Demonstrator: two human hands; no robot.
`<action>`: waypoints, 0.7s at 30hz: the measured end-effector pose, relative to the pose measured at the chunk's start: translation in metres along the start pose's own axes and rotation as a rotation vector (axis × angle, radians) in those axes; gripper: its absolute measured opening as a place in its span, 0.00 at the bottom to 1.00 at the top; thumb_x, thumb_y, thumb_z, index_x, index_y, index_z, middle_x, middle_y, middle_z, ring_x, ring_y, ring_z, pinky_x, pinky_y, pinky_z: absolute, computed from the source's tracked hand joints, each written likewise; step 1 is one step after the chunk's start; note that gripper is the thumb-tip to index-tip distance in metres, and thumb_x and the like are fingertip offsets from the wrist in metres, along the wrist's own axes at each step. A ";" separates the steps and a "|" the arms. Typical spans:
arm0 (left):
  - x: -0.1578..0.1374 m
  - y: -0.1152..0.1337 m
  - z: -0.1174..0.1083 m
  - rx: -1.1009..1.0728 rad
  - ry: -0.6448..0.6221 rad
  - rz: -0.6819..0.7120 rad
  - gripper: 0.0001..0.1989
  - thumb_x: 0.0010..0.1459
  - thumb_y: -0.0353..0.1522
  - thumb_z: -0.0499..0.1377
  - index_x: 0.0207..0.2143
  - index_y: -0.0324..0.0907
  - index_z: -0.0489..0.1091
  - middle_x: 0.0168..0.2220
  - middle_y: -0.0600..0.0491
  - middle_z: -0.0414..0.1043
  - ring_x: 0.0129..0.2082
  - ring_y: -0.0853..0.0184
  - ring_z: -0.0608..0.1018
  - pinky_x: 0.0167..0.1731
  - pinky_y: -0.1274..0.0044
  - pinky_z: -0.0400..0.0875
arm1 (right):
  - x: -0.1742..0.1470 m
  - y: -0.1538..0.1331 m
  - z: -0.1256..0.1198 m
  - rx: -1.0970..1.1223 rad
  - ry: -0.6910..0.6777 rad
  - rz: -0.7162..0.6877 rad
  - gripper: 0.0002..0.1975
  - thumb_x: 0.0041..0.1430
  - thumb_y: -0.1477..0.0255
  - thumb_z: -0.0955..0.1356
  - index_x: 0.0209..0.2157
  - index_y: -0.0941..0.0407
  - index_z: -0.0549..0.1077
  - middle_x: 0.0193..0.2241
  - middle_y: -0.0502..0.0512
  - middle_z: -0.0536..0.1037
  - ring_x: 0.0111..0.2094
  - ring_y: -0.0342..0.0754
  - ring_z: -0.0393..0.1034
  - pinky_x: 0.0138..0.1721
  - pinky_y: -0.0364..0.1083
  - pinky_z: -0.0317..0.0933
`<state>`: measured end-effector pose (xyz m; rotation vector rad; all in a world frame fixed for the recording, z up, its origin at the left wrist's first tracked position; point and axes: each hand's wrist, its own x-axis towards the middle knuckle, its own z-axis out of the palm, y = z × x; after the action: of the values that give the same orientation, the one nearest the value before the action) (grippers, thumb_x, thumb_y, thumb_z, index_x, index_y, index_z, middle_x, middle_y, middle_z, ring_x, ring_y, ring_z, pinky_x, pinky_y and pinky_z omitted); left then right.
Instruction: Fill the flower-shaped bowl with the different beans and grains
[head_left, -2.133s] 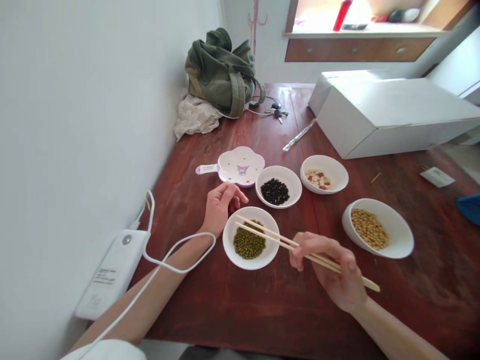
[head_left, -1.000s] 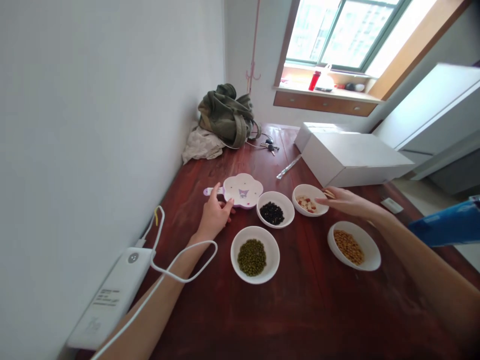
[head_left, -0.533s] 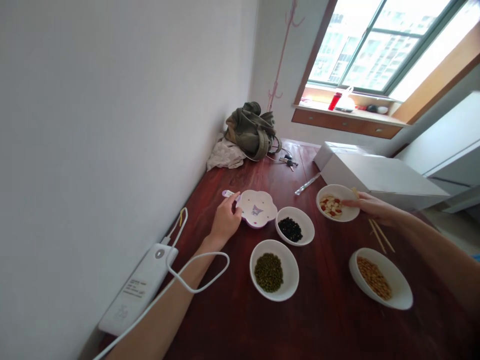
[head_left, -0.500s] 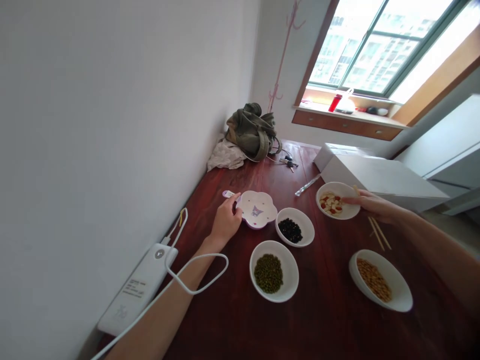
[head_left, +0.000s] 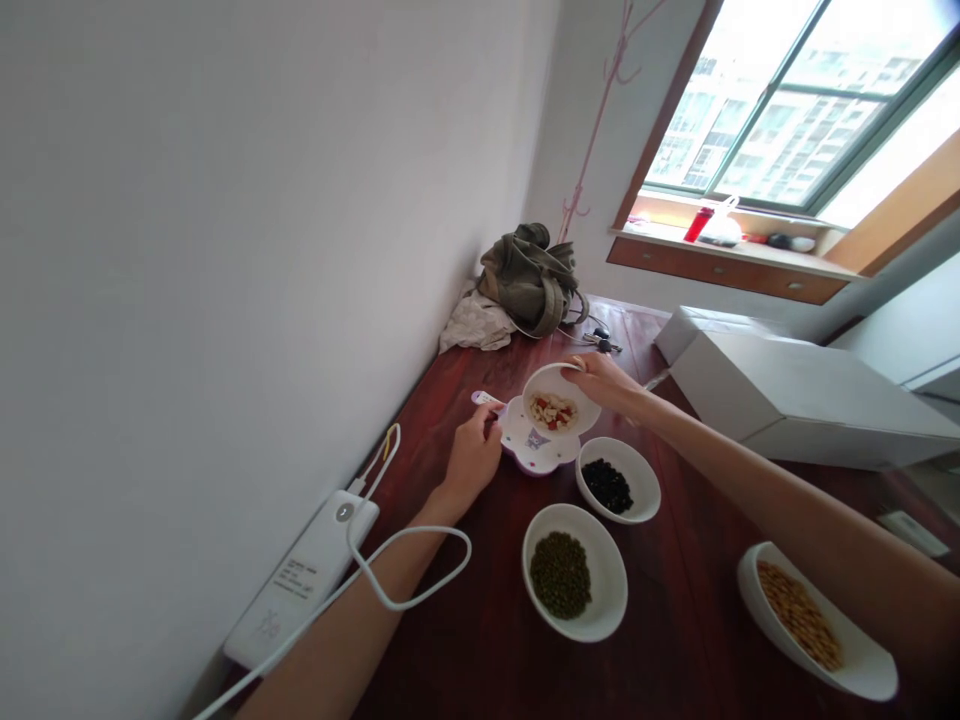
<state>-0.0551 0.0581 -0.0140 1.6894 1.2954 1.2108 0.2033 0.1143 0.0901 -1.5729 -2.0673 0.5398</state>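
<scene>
Two hands worked at the far side of the dark, glossy wooden table [head_left: 480, 640]. Your right hand [head_left: 604, 380] gripped the far rim of a small round white bowl of peanuts [head_left: 560, 402], fingers curled over the edge, and held it tipped toward you above the flower-shaped dish [head_left: 534, 448]. That scalloped dish, glazed white with lilac trim and a little cartoon print, lay flat on the table. Your left hand [head_left: 472, 458] sat at its 9 o'clock, fingers bunched and pinching the dish's stubby lilac handle [head_left: 487, 399].

At the dish's 4 o'clock stood a smooth white bowl of black beans [head_left: 618, 480], and at 6 o'clock a bowl of mung beans [head_left: 574, 572], small and matte green. A bowl of soybeans [head_left: 814, 620] sat well apart at 4 o'clock. A white power bank [head_left: 304, 578] lay by the wall, its rubbery cable [head_left: 409, 600] looped over your left forearm. A crumpled olive canvas bag [head_left: 531, 280] slumped at 12 o'clock, near a long white cardboard box [head_left: 795, 400].
</scene>
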 end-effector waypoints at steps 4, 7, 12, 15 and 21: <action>-0.001 0.001 0.001 -0.042 -0.009 -0.005 0.23 0.57 0.24 0.61 0.54 0.43 0.80 0.49 0.48 0.87 0.43 0.59 0.86 0.51 0.68 0.79 | -0.002 -0.019 0.019 -0.133 -0.016 -0.048 0.11 0.74 0.66 0.68 0.40 0.56 0.80 0.38 0.55 0.84 0.41 0.50 0.77 0.47 0.50 0.69; -0.001 -0.001 0.002 -0.106 -0.006 -0.040 0.22 0.59 0.25 0.58 0.54 0.44 0.79 0.51 0.48 0.87 0.45 0.60 0.86 0.47 0.70 0.82 | -0.008 -0.030 0.026 -0.228 0.006 -0.078 0.14 0.67 0.75 0.65 0.46 0.53 0.83 0.47 0.58 0.86 0.49 0.54 0.78 0.48 0.49 0.65; -0.002 -0.002 0.004 -0.223 -0.035 -0.136 0.21 0.59 0.27 0.53 0.51 0.43 0.79 0.47 0.49 0.86 0.28 0.67 0.80 0.21 0.79 0.76 | -0.018 -0.050 0.035 -0.383 0.031 -0.114 0.20 0.63 0.75 0.65 0.53 0.52 0.82 0.50 0.59 0.85 0.46 0.56 0.78 0.40 0.49 0.60; -0.002 0.000 0.004 -0.254 -0.027 -0.155 0.20 0.57 0.27 0.55 0.50 0.43 0.78 0.42 0.50 0.85 0.26 0.68 0.79 0.21 0.79 0.78 | -0.025 -0.058 0.038 -0.466 0.044 -0.152 0.23 0.62 0.75 0.65 0.57 0.53 0.80 0.52 0.60 0.83 0.43 0.56 0.77 0.36 0.49 0.55; -0.002 0.002 0.004 -0.204 -0.005 -0.119 0.19 0.57 0.27 0.59 0.50 0.43 0.78 0.44 0.49 0.85 0.30 0.66 0.82 0.24 0.78 0.78 | -0.031 -0.058 0.036 -0.608 0.038 -0.243 0.26 0.61 0.75 0.66 0.61 0.53 0.77 0.53 0.61 0.82 0.39 0.55 0.76 0.33 0.50 0.49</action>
<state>-0.0508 0.0561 -0.0142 1.4499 1.2076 1.2234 0.1440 0.0685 0.0902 -1.5728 -2.4867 -0.2331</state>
